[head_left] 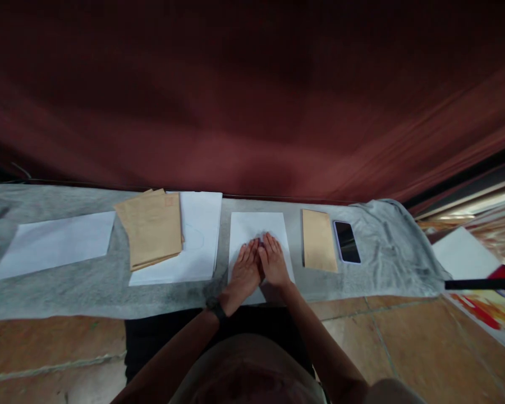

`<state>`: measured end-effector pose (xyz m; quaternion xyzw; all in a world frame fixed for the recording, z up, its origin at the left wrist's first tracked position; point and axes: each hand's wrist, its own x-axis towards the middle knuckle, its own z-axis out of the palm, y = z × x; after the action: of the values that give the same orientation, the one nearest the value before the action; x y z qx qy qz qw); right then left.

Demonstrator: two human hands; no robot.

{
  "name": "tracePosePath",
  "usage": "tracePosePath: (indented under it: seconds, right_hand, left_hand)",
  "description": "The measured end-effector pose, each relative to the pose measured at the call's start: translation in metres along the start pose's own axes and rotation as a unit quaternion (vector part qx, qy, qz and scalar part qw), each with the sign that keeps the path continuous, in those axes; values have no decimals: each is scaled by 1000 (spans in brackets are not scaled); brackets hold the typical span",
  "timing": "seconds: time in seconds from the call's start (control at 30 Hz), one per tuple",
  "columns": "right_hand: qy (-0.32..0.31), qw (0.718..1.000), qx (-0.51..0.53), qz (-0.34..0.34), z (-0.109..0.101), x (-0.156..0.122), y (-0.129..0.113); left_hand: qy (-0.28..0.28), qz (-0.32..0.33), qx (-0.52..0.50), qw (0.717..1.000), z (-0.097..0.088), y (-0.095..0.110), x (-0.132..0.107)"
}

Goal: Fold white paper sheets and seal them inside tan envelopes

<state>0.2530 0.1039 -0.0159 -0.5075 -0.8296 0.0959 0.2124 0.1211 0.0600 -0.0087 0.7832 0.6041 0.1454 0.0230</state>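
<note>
A white sheet of paper (244,224) lies in front of me on the grey cloth. My left hand (246,268) rests flat on it, fingers stretched out, a dark watch (215,307) on that wrist. Beside it my right hand (274,264) also lies flat on the paper. The two hands almost meet at the fingertips, and neither holds anything. Part of the sheet is hidden under the hands.
Left of the sheet lie a stack of white paper (202,224) and several brown envelopes (155,230). Farther left is another white sheet (63,241). To the right are a brown envelope (320,241) and a phone (347,241). A grey cloth (387,258) covers the surface; a dark red curtain (252,112) hangs behind.
</note>
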Motion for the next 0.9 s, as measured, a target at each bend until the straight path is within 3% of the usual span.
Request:
tracePosePath:
  seconds: [0.2, 0.6, 0.9]
  right_hand:
    - [-11, 999, -44, -10, -8, -24, -11]
    - [29, 995, -91, 12, -13, -36, 9]
    - [50, 993, -98, 42, -16, -49, 24]
  left_hand:
    - [-17, -8, 10, 1000, -7, -7, -17]
    - [27, -71, 12, 997, -18, -13, -29]
    - [20, -98, 6, 995, -25, -17, -39]
